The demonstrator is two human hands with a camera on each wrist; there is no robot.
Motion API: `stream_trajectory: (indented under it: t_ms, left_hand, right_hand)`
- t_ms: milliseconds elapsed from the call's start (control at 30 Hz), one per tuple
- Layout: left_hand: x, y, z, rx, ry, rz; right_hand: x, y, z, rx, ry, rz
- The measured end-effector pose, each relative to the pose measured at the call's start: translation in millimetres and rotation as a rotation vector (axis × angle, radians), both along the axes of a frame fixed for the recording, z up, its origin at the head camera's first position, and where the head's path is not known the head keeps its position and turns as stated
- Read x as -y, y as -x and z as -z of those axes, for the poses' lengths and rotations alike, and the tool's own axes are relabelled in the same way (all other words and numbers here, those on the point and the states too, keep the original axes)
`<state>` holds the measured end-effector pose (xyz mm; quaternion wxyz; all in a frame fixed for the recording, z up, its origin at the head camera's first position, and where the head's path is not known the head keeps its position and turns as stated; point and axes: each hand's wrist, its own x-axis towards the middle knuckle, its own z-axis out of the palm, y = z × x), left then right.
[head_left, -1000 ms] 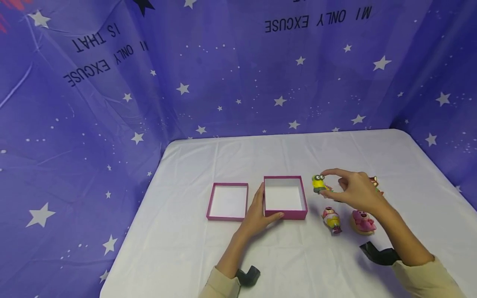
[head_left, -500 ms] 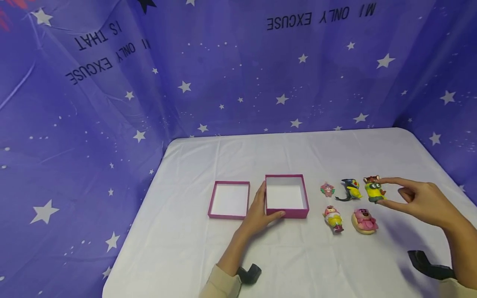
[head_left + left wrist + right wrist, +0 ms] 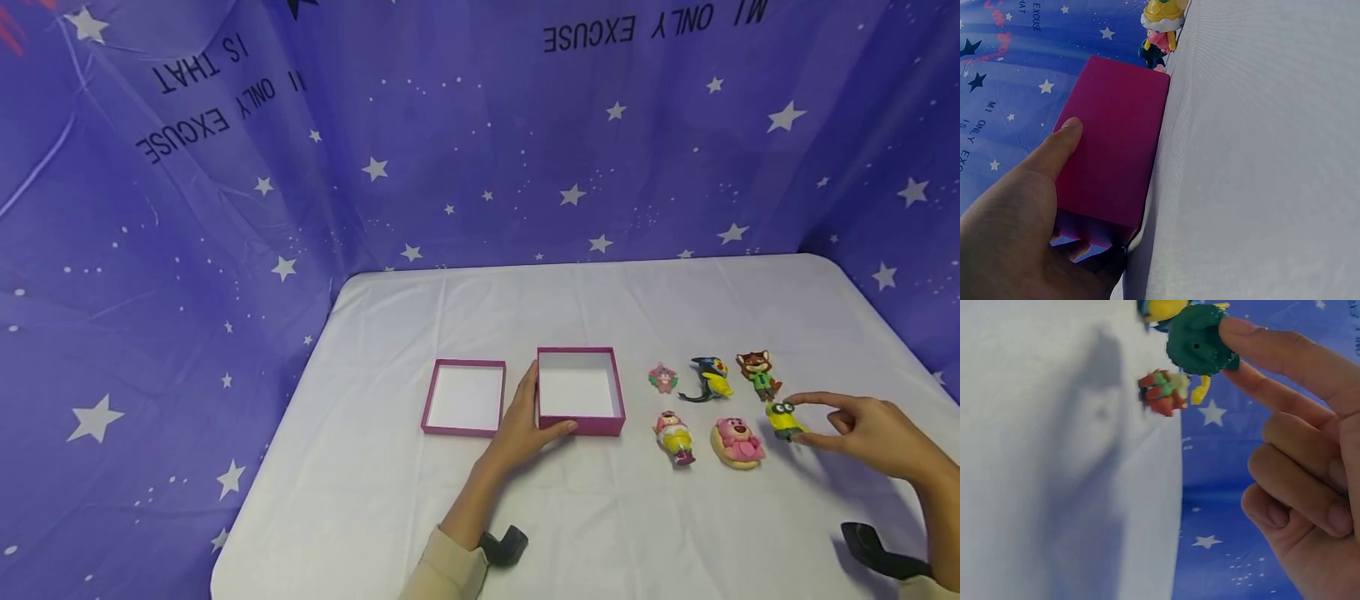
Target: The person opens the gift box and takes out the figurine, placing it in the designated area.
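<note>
My right hand (image 3: 881, 429) pinches a small yellow and green minion figurine (image 3: 782, 422) between thumb and index finger, to the right of the pink bear figurine (image 3: 738, 442). From the right wrist view, the minion's dark green underside (image 3: 1194, 347) faces the camera and the other fingers are curled in. My left hand (image 3: 516, 432) grips the left side of an open magenta box (image 3: 583, 427) with a white inside. In the left wrist view the thumb (image 3: 1071, 128) lies against the box's magenta wall (image 3: 1113, 137).
A shallow magenta lid (image 3: 465, 398) lies left of the box. Right of the box are a small pink figurine (image 3: 663, 379), a dark blue and yellow figurine (image 3: 711, 381), a fox figurine (image 3: 759, 373) and a figurine in yellow (image 3: 675, 437). A starry cloth (image 3: 480, 150) hangs behind the white table (image 3: 600, 525).
My right hand has carried the minion figurine rightward from beside the box, then toward the front, to the right of the pink bear. My left hand keeps its grip on the box.
</note>
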<state>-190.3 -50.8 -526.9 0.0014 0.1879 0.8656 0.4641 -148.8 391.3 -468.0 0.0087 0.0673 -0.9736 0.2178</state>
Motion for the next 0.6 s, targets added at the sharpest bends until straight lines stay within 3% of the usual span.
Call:
stream_trajectory:
  t_ms: [300,600]
  left_hand:
    - [-0.4,-0.2,-0.1,0.007,0.001,0.009]
    - [0.3,0.5,0.2,0.005,0.001,0.004]
  right_hand:
    - [-9,0.8,19.9,0.068,0.011,0.006]
    - [-14,4.0,28.5,0.097,0.052,0.008]
